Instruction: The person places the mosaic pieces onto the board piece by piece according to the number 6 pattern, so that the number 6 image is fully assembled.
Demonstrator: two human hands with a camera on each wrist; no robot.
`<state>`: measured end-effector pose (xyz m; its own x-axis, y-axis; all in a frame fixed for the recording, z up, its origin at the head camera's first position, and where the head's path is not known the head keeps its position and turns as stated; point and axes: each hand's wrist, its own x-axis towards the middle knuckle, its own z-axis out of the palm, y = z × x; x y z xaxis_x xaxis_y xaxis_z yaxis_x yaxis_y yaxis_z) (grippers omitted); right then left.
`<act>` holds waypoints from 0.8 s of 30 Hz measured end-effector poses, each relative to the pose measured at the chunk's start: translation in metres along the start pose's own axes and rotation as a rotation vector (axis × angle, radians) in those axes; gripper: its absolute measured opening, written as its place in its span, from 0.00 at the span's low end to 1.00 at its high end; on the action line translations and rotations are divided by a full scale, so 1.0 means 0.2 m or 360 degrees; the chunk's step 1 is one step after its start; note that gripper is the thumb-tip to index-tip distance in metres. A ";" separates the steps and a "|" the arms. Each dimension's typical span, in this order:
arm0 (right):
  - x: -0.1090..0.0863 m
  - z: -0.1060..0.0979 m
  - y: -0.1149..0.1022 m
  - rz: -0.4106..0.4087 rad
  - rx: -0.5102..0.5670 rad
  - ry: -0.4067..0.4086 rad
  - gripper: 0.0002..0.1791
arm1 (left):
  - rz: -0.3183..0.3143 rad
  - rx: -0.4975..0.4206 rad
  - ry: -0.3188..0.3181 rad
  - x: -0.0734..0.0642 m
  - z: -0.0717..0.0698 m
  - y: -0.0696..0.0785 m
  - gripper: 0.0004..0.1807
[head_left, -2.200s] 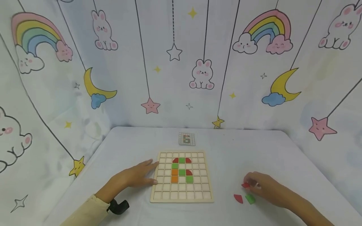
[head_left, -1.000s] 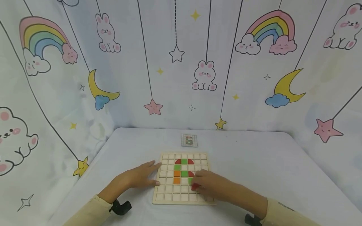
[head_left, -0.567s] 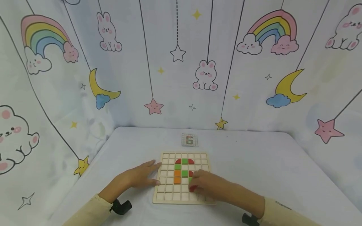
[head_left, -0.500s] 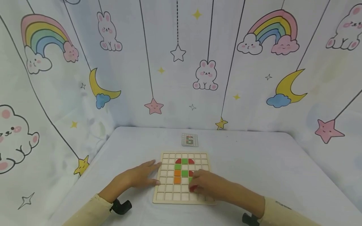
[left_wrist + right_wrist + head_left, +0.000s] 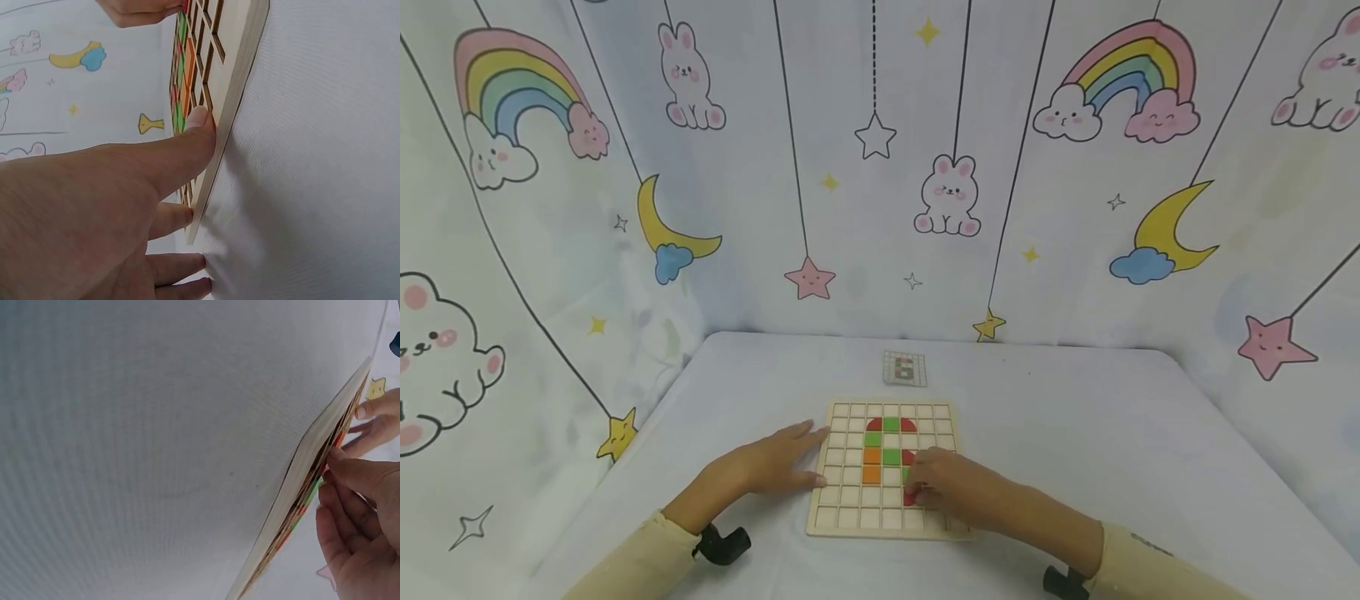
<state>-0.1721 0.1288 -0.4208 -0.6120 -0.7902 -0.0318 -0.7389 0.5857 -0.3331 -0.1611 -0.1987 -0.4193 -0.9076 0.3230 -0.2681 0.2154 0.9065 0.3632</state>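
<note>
A square wooden grid board (image 5: 850,521) lies on the white-covered table. Green square tiles (image 5: 891,457), orange squares (image 5: 872,474) and red quarter-round tiles (image 5: 876,425) sit in its cells. My right hand (image 5: 958,487) bends over the board's lower right part, thumb and fingertips pinching a red tile (image 5: 909,499) in a cell just below a green one; the fingers hide part of it. At the board's left edge rests my left hand (image 5: 775,462), fingers spread. Its thumb (image 5: 199,119) lies on the wooden rim in the left wrist view.
Behind the board lies a small pattern card (image 5: 904,368) with a coloured figure on a grid. A fabric backdrop (image 5: 880,208) with rabbits, stars and rainbows rises at the table's back and sides. Each wrist carries a black camera (image 5: 724,544).
My right hand has carried a red tile from the table's right side onto the board and lowered it into a cell. The forearm now covers where loose tiles lay. My left hand has stayed.
</note>
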 end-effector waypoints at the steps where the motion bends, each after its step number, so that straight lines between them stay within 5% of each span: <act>1: 0.00 0.00 0.00 -0.0002 -0.0007 0.0006 0.07 | 0.0000 0.0002 0.0000 0.00 0.00 0.00 0.48; 14: -0.02 0.00 0.02 -0.0042 -0.0040 0.0073 0.09 | 0.0018 0.0019 0.0003 0.01 -0.01 0.01 0.48; 18: -0.06 -0.02 0.05 0.0034 0.0009 0.0050 0.09 | 0.0018 0.0002 -0.0001 0.01 -0.01 0.00 0.48; 24: -0.18 -0.03 0.16 0.0265 0.0328 0.0097 0.07 | 0.0018 -0.0033 0.0003 0.00 0.00 0.00 0.48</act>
<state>-0.1756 0.1780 -0.4238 -0.7409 -0.6699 -0.0473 -0.5574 0.6528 -0.5130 -0.1607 -0.1983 -0.4181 -0.9058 0.3327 -0.2623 0.2179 0.8969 0.3848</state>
